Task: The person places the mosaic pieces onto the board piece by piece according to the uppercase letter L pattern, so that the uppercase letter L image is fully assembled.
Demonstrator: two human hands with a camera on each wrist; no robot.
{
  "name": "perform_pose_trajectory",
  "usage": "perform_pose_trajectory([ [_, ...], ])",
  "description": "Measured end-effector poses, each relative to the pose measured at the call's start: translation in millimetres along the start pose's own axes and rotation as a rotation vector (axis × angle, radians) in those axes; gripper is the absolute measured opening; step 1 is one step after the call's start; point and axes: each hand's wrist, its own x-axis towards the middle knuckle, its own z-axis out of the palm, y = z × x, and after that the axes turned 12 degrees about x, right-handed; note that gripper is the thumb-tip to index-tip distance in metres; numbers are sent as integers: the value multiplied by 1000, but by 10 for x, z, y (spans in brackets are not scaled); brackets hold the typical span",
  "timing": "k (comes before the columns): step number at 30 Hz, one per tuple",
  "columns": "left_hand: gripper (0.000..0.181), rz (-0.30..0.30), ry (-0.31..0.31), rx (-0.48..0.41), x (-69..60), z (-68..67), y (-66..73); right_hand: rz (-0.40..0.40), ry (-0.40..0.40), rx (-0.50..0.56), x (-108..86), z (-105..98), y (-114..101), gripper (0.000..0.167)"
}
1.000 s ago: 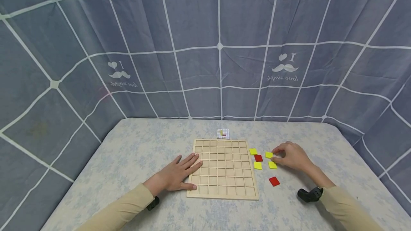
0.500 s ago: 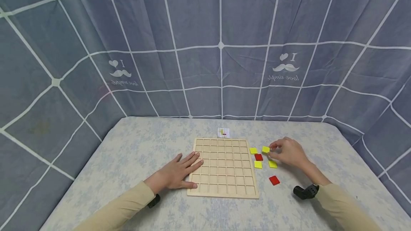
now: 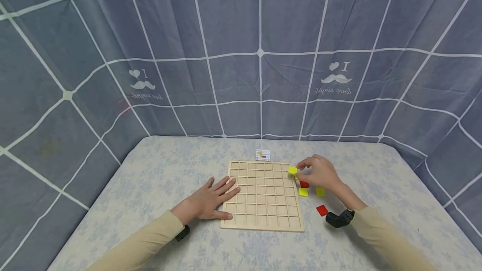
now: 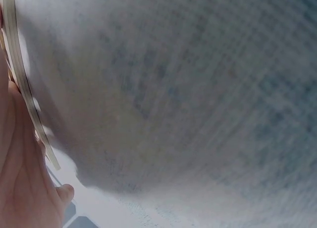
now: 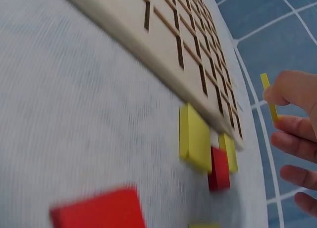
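Head, right grip (image 3: 318,173): thumb and fingertips pinch one yellow tile.
Head, held tile (image 3: 292,170): at the far right corner of the board (image 3: 260,228); whether over the rim or just outside it, this view cannot tell.
Head, left grip (image 3: 211,200): spread flat across the board's left side, pinching nothing.
Head, near tiles: right of the board lie a red tile (image 3: 304,184), a yellow tile (image 3: 303,192) and a half-hidden tile (image 3: 296,178), also yellow.
Head, outer tiles: farther right lie a lone yellow tile (image 3: 320,192) and a lone red tile (image 3: 322,210), the latter near the right wrist.
Head, card (image 3: 263,155): on the surface (image 3: 180,154) just past the board's far edge, printed with a grid.
Left wrist, board side: the board's edge runs along part of the left grip; the fingers' full lie cannot be told here.
Right wrist, held tile: seen edge-on, thin, clear of the surface, between thumb and fingertip.
Tile handling: probably light and stiff, hardly fragile; smooth faces might slip a little.
Tile hold: best taken by opposite edges, I judge, leaving the underside free.
Board handling: looks rigid, wood-like; a flat palm at the rim should steady it.
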Motion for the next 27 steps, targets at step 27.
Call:
perform_pose_trajectory([
  [27,79,-45,-62,29,19,-44,45,-98,-131,68,560,647,-624,21],
])
